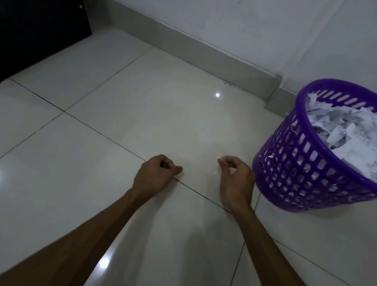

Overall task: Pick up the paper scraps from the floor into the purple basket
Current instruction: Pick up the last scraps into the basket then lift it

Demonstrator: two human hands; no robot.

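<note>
Right hand pinches a tiny paper scrap beside the purple basket; left hand curled, apparently empty. Scraps look featherlight, flimsy: fingertip pinches suit.

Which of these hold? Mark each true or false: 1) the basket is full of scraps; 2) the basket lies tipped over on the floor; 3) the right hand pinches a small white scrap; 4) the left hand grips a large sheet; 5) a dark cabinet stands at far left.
1) True: the basket is heaped with scraps.
2) False: it stands upright by the wall.
3) True, as far as shows: the right hand pinches a small white bit.
4) False: the left hand is curled, with no paper visible in it.
5) True: the cabinet stands far left.
</note>
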